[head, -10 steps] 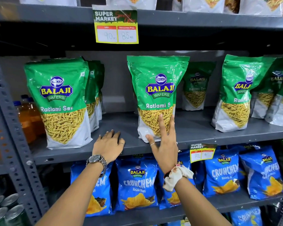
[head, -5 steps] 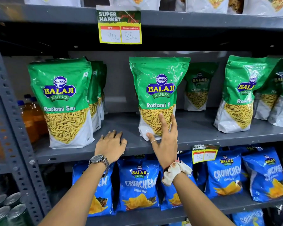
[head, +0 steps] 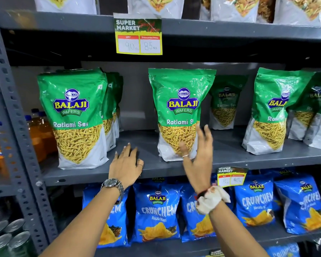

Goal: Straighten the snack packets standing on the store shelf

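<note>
Green Balaji Ratlami Sev packets stand on the grey middle shelf (head: 148, 141). The left packet (head: 72, 117) stands upright at the front with more packets behind it. The middle packet (head: 180, 108) stands alone near the front edge, another packet (head: 224, 106) far behind it. The right packet (head: 271, 112) leans slightly, with others crowded beside it. My left hand (head: 126, 164) lies flat on the shelf between the left and middle packets, holding nothing. My right hand (head: 198, 154), blurred, has its fingers apart at the middle packet's lower right corner, thumb against its front.
Blue Crunchem packets (head: 157, 210) fill the shelf below. A yellow price tag (head: 138, 37) hangs from the shelf above, a smaller tag (head: 232, 178) on the middle shelf's edge. Orange bottles (head: 39, 134) and cans (head: 7, 236) sit left of the perforated upright (head: 17, 127).
My right hand has slid from the front of the middle packet to its lower right corner and spread its fingers. My left hand has crept a little further onto the shelf.
</note>
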